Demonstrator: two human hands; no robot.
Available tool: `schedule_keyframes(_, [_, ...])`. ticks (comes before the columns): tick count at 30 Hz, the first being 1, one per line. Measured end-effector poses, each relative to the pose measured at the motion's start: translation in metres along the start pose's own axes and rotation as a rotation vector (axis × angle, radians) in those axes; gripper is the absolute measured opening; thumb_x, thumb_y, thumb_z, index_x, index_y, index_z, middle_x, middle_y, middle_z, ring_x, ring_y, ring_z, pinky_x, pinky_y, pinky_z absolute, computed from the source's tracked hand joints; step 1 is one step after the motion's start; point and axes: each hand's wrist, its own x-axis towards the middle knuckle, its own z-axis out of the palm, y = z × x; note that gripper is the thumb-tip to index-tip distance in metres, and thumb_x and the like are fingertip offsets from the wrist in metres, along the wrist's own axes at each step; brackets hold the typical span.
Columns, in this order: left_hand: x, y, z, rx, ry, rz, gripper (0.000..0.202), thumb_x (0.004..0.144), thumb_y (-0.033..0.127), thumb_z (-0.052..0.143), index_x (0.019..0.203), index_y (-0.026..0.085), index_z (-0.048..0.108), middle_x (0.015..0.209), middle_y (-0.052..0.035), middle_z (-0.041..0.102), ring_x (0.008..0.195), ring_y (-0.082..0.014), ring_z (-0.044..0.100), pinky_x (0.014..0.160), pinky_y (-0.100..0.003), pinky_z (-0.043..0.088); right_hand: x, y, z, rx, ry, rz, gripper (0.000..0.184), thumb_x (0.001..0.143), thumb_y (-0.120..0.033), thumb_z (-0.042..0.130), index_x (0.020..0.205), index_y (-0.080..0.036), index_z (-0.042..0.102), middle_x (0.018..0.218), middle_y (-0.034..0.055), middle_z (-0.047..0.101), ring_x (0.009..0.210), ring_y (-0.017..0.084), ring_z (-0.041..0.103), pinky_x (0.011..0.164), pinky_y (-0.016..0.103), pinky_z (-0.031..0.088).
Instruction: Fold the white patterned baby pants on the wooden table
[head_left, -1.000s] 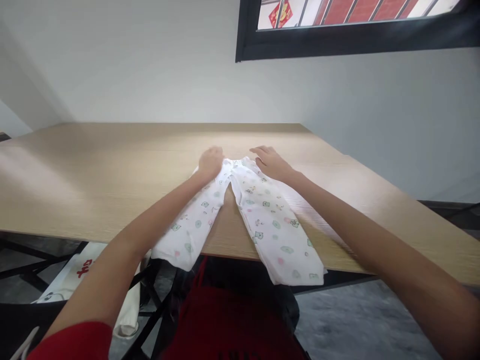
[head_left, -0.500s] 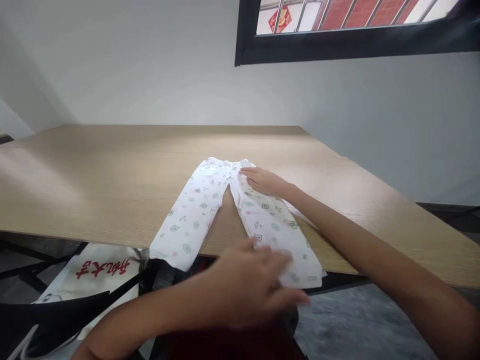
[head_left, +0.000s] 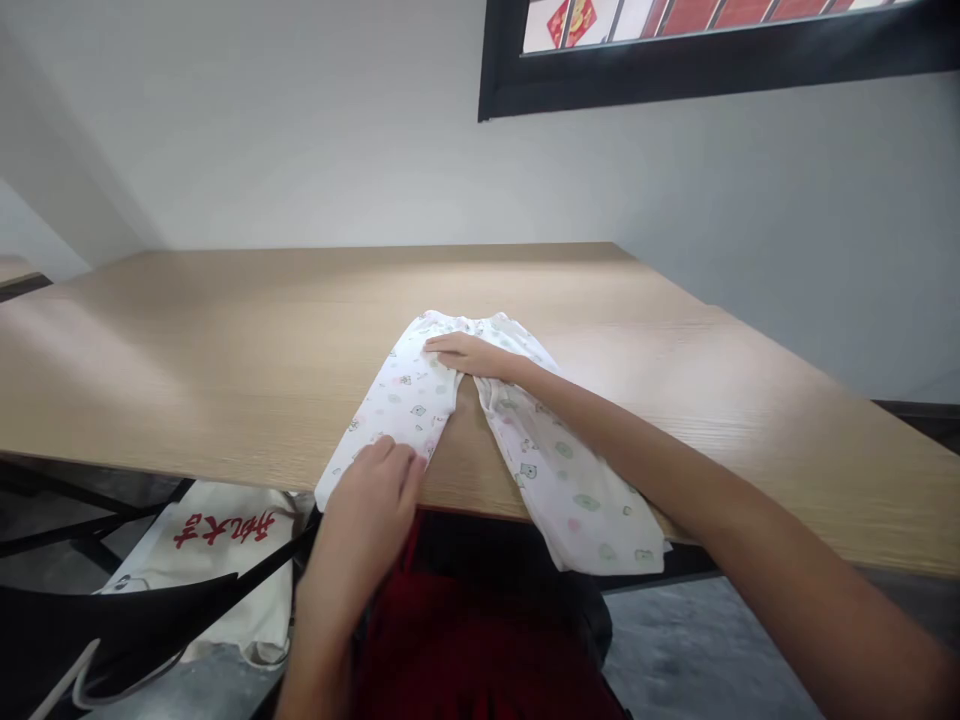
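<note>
White printed trousers [head_left: 416, 410] lie on the wooden table with the waistband at the far side and the legs toward me. Both leg ends reach over the front edge, and the right leg is creased near the crotch. My right hand [head_left: 469, 355] rests flat just below the waistband, fingers extended to the left, its forearm crossing above the right leg. Over the lower part of the left leg lies my left hand [head_left: 375, 495], its fingers foreshortened against the cloth and the thumb apart; part of that leg is hidden under it.
The wooden table [head_left: 225, 370] reaches back to a pale wall [head_left: 315, 120]. A dark-framed window [head_left: 637, 80] is at the upper right. Below the front edge at left are a black chair [head_left: 112, 630] and a cream cloth bag [head_left: 232, 580] with red characters.
My right hand has slid left from the right leg's top across the crotch. My left hand has moved from above the right leg to the left leg. The view has shifted slightly.
</note>
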Motion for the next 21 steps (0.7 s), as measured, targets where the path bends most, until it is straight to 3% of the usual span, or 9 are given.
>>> schedule_keyframes(2, [-0.005, 0.029, 0.009, -0.081, 0.037, 0.116, 0.03, 0.094, 0.026, 0.032, 0.079, 0.017, 0.056, 0.079, -0.0034, 0.054, 0.079, -0.0188, 0.05, 0.075, -0.033, 0.04, -0.007, 0.008, -0.011, 0.031, 0.133, 0.221, 0.033, 0.086, -0.017, 0.038, 0.111, -0.018, 0.06, 0.126, 0.0056, 0.052, 0.113, 0.02, 0.047, 0.097, 0.034, 0.038])
schedule_keyframes(4, [0.001, 0.063, 0.026, -0.149, 0.053, 0.393, 0.028, 0.091, 0.04, 0.041, 0.086, 0.018, 0.057, 0.087, -0.0038, 0.053, 0.082, -0.0193, 0.049, 0.077, -0.033, 0.04, -0.016, 0.02, -0.025, -0.05, 0.277, 0.485, 0.034, 0.083, -0.015, 0.041, 0.112, -0.015, 0.058, 0.125, 0.0097, 0.05, 0.112, 0.023, 0.047, 0.095, 0.035, 0.038])
schedule_keyframes(6, [0.009, 0.093, 0.048, -0.153, 0.062, 0.641, 0.045, 0.079, 0.057, 0.054, 0.103, 0.019, 0.054, 0.096, -0.006, 0.051, 0.086, -0.0217, 0.048, 0.076, -0.034, 0.04, -0.027, 0.033, -0.039, -0.127, 0.327, 0.678, 0.042, 0.079, -0.016, 0.048, 0.121, -0.012, 0.052, 0.123, 0.0148, 0.049, 0.112, 0.028, 0.046, 0.093, 0.039, 0.038])
schedule_keyframes(7, [0.011, 0.105, 0.06, -0.125, 0.079, 0.713, 0.052, 0.075, 0.056, 0.059, 0.11, 0.019, 0.051, 0.097, -0.0071, 0.05, 0.087, -0.0227, 0.048, 0.074, -0.034, 0.04, -0.032, 0.038, -0.046, -0.135, 0.311, 0.735, 0.049, 0.076, -0.017, 0.052, 0.124, -0.011, 0.049, 0.12, 0.0164, 0.05, 0.11, 0.03, 0.047, 0.091, 0.04, 0.039])
schedule_keyframes(9, [0.014, 0.12, 0.08, -0.066, 0.116, 0.792, 0.05, 0.078, 0.038, 0.061, 0.121, 0.021, 0.043, 0.096, -0.0071, 0.049, 0.085, -0.0222, 0.048, 0.07, -0.033, 0.039, -0.041, 0.045, -0.058, -0.108, 0.254, 0.779, 0.056, 0.071, -0.017, 0.058, 0.126, -0.011, 0.047, 0.111, 0.0156, 0.055, 0.102, 0.031, 0.051, 0.085, 0.04, 0.042])
schedule_keyframes(11, [0.014, 0.126, 0.093, -0.057, 0.147, 0.813, 0.04, 0.08, 0.019, 0.051, 0.119, 0.023, 0.044, 0.089, -0.0048, 0.049, 0.08, -0.0196, 0.048, 0.067, -0.031, 0.037, -0.047, 0.046, -0.066, -0.07, 0.195, 0.796, 0.052, 0.07, -0.013, 0.06, 0.121, -0.013, 0.052, 0.095, 0.0106, 0.06, 0.088, 0.026, 0.056, 0.077, 0.035, 0.045])
schedule_keyframes(14, [0.015, 0.123, 0.092, -0.11, 0.159, 0.829, 0.021, 0.08, 0.014, 0.042, 0.095, 0.02, 0.055, 0.076, -0.0022, 0.048, 0.067, -0.0163, 0.046, 0.061, -0.029, 0.036, -0.05, 0.041, -0.074, 0.122, 0.158, 0.869, 0.047, 0.07, -0.007, 0.057, 0.117, -0.015, 0.055, 0.067, 0.0016, 0.056, 0.062, 0.017, 0.054, 0.06, 0.028, 0.046])
schedule_keyframes(17, [0.013, 0.11, 0.069, -0.267, 0.227, 0.742, 0.018, 0.079, 0.015, 0.04, 0.084, 0.019, 0.057, 0.068, -0.0012, 0.046, 0.058, -0.0139, 0.044, 0.053, -0.026, 0.036, -0.045, 0.031, -0.079, 0.57, 0.243, 0.942, 0.042, 0.073, -0.001, 0.053, 0.112, -0.015, 0.056, 0.062, -0.002, 0.051, 0.052, 0.011, 0.049, 0.053, 0.023, 0.045])
schedule_keyframes(21, [0.001, 0.074, 0.022, -0.553, 0.449, 0.41, 0.016, 0.077, 0.013, 0.041, 0.081, 0.018, 0.056, 0.067, 0.0005, 0.049, 0.057, -0.0099, 0.047, 0.053, -0.019, 0.039, -0.017, 0.014, -0.08, 0.901, 0.484, 0.84, 0.029, 0.076, 0.004, 0.048, 0.096, -0.015, 0.059, 0.068, -0.0008, 0.052, 0.055, 0.007, 0.049, 0.055, 0.015, 0.046])
